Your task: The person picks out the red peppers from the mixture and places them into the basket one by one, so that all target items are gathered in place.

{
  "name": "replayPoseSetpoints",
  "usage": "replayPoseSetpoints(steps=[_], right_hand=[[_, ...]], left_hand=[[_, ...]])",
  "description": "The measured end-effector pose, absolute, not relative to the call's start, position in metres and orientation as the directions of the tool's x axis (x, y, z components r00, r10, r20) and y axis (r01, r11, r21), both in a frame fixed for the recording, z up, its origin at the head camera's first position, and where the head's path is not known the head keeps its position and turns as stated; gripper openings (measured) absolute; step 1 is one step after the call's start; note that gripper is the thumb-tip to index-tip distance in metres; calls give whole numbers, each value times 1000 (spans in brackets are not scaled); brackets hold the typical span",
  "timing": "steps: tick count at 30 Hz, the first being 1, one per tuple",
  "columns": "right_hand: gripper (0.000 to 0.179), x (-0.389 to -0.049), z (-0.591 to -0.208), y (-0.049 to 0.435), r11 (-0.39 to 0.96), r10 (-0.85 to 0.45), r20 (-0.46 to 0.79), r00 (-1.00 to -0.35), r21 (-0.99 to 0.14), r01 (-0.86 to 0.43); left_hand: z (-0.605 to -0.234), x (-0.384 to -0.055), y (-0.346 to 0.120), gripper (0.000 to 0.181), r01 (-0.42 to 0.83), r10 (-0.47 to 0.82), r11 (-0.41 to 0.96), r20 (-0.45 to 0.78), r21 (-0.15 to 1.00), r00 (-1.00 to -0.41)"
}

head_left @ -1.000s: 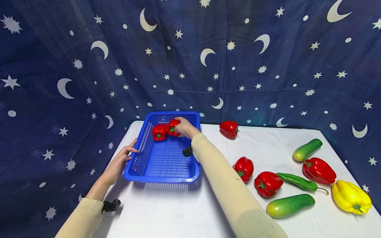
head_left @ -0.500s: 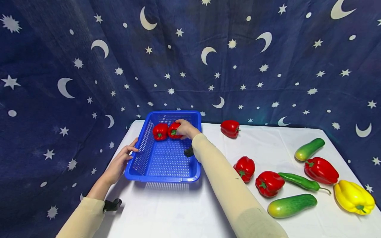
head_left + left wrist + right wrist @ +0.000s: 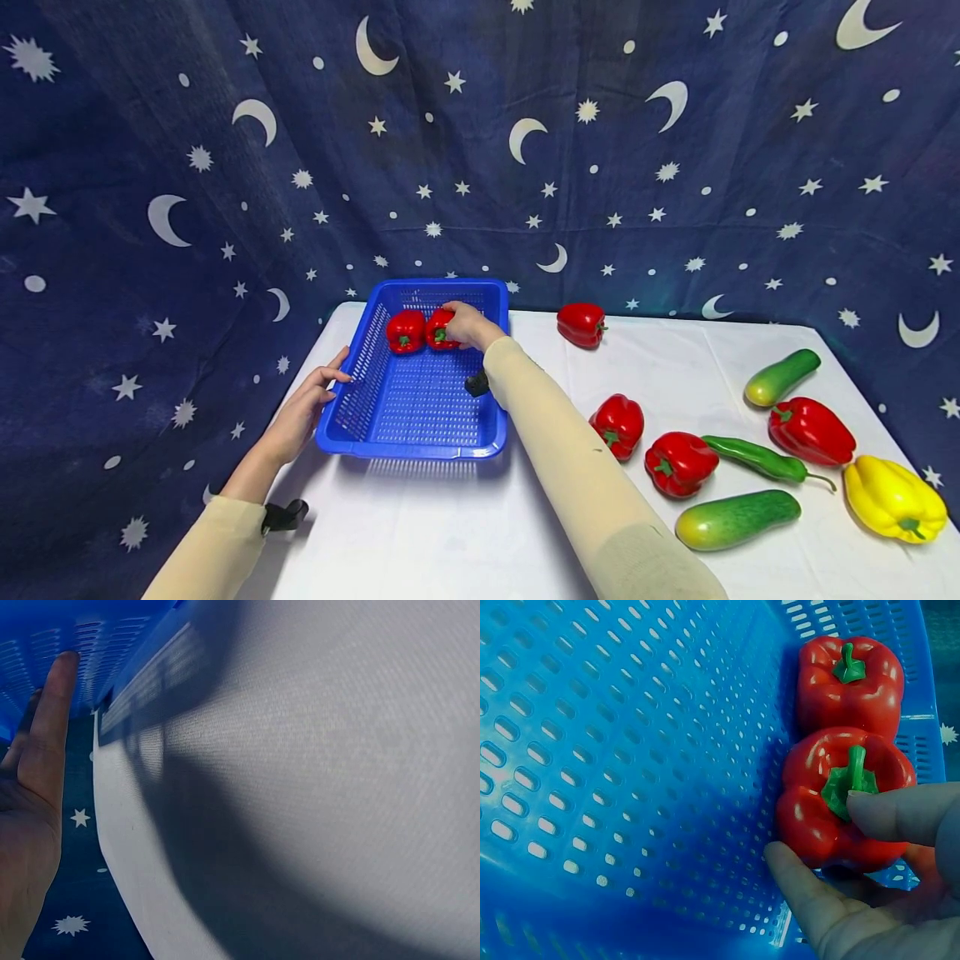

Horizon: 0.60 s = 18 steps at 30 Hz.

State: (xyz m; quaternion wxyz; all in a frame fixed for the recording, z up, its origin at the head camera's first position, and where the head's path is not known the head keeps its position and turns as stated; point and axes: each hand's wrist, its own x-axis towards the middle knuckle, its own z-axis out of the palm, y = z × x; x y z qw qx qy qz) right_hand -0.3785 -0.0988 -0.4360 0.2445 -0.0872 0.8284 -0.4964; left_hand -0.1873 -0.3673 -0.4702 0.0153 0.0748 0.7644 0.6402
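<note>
White tabletop [image 3: 420, 533] | basket [image 3: 408, 452] | four red peppers [image 3: 681, 464] | yellow pepper [image 3: 895, 498] | chili [image 3: 757, 457] | two cucumbers [image 3: 738, 520]

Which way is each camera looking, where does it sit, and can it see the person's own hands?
Head: worn on the head, facing forward and down at the blue basket and white table; left hand and right hand show.
Left wrist: worn there, facing the basket's slotted outside and the table; only the left hand shows.
Right wrist: worn there, facing into the basket; the right hand shows, gripping one red pepper beside another pepper.
Shared: head and right wrist both see those two peppers.
</note>
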Motion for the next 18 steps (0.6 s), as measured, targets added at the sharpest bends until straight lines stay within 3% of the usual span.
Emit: replayPoseSetpoints(steps=[18], right_hand=[[77,-380,-438,-98,569,-410,-319,-855,-822,34]], left_hand=[[-472,-188,-368,33,96,135,168,74,981,-988]])
